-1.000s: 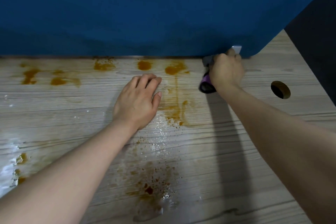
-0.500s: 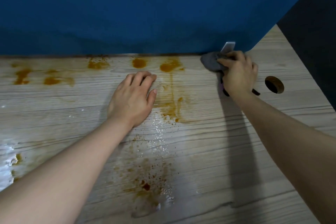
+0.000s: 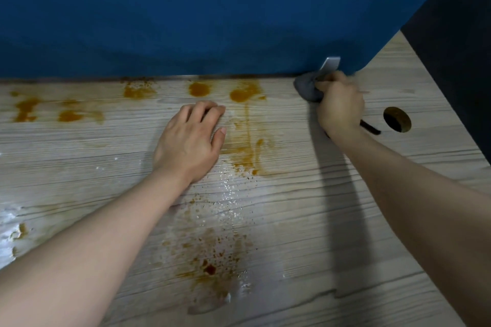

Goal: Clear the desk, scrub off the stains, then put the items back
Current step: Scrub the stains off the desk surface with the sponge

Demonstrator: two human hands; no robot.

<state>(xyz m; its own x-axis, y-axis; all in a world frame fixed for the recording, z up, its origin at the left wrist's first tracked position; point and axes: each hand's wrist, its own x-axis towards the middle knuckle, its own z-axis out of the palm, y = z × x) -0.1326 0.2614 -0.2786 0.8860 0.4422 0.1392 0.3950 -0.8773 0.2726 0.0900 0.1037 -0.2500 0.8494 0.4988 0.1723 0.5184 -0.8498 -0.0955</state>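
A: Where are the hands?

B: The left hand (image 3: 190,141) lies palm down on the pale wood-grain desk top (image 3: 305,220), fingers straight and relaxed, holding nothing. The right hand (image 3: 341,106) is farther back and to the right, fingers curled round a crumpled grey cloth (image 3: 308,87), which it presses onto the desk right at the foot of the blue fabric partition (image 3: 212,13).

A: Anything else in that right hand?

B: A thin dark piece (image 3: 370,127) sticks out beneath it on the right side; I cannot tell what it is.

A: And the stains?

B: A row of orange-brown blotches (image 3: 199,89) runs along the back edge, to the left of the cloth. Just beside the left hand's fingertips a streaked orange stain (image 3: 247,151) trails toward the near side. Nearer the front lies a patch of brown speckles (image 3: 212,260), with a wet sheen (image 3: 228,194) across the wood between the two.

A: What lies beyond the hands?

B: A round cable hole (image 3: 397,119) in the desk, just right of the right hand, and a small silver bracket (image 3: 330,62) against the partition above the cloth.
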